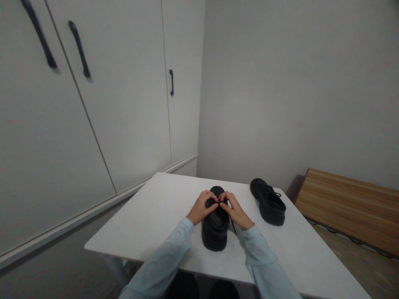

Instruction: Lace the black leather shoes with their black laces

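Note:
A black lace-up shoe [215, 234] stands upright on the white table, its heel toward me and its toe pointing away. Both of my hands meet over its lacing. My left hand [202, 206] comes in from the left with thumb and fingers pinched together at the shoelace. From the other side my right hand [234, 211] pinches at the same spot, thumb tip close to the left thumb. One dark shoelace [233, 227] end hangs down on the shoe's right side, below my right hand. The fingers hide most of the knot area.
A second black shoe [268, 202] rests near the table's [149, 216] far right edge. White cabinet doors [131, 104] with black handles rise at the left, and a grey wall stands behind. A wooden panel [349, 203] lies to the right, beyond the table.

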`<state>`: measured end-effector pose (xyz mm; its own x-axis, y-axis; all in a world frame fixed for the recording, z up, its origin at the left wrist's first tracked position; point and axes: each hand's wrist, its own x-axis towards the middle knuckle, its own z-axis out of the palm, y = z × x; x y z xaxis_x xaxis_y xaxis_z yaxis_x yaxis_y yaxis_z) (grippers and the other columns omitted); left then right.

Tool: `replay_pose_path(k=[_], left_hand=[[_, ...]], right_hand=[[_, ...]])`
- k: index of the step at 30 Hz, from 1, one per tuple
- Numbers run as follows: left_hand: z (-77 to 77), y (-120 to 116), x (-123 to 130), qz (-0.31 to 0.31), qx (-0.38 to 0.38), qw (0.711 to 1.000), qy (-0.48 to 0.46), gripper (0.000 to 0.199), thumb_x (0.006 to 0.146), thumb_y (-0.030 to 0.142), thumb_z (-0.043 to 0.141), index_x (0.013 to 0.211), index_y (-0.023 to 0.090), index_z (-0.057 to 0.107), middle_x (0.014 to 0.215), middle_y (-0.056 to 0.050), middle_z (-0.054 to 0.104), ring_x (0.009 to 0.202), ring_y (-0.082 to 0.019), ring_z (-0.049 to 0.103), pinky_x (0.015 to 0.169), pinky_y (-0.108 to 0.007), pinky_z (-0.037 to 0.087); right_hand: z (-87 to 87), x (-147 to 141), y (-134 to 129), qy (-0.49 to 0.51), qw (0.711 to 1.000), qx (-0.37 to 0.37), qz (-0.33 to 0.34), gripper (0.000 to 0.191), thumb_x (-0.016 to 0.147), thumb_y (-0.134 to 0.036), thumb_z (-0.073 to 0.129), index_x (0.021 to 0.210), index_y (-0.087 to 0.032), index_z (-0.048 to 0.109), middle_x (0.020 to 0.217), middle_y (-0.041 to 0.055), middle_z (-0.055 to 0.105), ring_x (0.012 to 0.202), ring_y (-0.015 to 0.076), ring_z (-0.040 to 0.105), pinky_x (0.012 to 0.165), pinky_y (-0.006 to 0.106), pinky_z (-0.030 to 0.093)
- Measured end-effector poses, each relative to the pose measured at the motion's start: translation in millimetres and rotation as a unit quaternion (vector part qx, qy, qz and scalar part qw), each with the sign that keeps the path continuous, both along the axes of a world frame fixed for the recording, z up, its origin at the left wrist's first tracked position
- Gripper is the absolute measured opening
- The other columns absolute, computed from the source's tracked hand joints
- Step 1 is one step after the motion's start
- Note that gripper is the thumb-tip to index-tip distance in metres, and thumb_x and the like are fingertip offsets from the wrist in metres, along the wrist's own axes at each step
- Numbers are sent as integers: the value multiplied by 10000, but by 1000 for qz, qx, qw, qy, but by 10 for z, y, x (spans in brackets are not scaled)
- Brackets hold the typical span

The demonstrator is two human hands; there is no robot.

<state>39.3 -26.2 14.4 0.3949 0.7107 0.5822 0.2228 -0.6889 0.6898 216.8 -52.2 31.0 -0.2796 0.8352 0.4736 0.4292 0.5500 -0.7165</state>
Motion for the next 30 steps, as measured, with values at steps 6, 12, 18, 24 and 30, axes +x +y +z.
replay_pose_path(k=[6, 12, 18, 24, 30], left_hand=[[-23, 12, 5, -7, -15, 1000, -19, 187, 792, 341, 635, 898, 190, 610, 952, -55, 560, 977, -208, 515, 898, -358, 402], [-47, 24, 26, -2, -22, 999, -33, 134, 781, 301, 638, 830, 179, 611, 921, -52, 551, 958, -205, 514, 895, -360, 397], [-57, 27, 44, 7, -32, 998, -59, 80, 768, 244, 619, 787, 170, 594, 881, -43, 548, 939, -198, 518, 883, -348, 400], [-14, 25, 15, 1, -60, 996, -67, 56, 747, 217, 609, 758, 169, 581, 839, -33, 546, 899, -192, 525, 849, -332, 411], [-43, 24, 15, -4, -65, 996, -66, 66, 739, 197, 596, 796, 175, 571, 860, -29, 561, 917, -195, 524, 861, -337, 410]], right_hand=[[-42, 4, 40, 63, 997, -33, 8, 36, 802, -246, 523, 822, -233, 495, 923, 22, 546, 959, 217, 484, 892, 379, 370], [-118, 27, 109, 107, 993, -51, 14, 53, 771, -249, 545, 802, -231, 507, 917, 25, 558, 957, 219, 506, 888, 372, 379], [-82, 23, 116, 135, 989, -53, 2, 43, 727, -213, 566, 751, -213, 531, 858, 18, 582, 904, 209, 544, 850, 359, 394], [-31, 4, 81, 168, 984, -54, -7, 44, 715, -196, 572, 739, -203, 536, 832, 17, 609, 871, 196, 574, 801, 340, 426], [-10, -46, 34, 190, 981, -33, -2, 55, 720, -173, 575, 746, -207, 539, 792, 10, 622, 828, 186, 589, 796, 340, 443]])
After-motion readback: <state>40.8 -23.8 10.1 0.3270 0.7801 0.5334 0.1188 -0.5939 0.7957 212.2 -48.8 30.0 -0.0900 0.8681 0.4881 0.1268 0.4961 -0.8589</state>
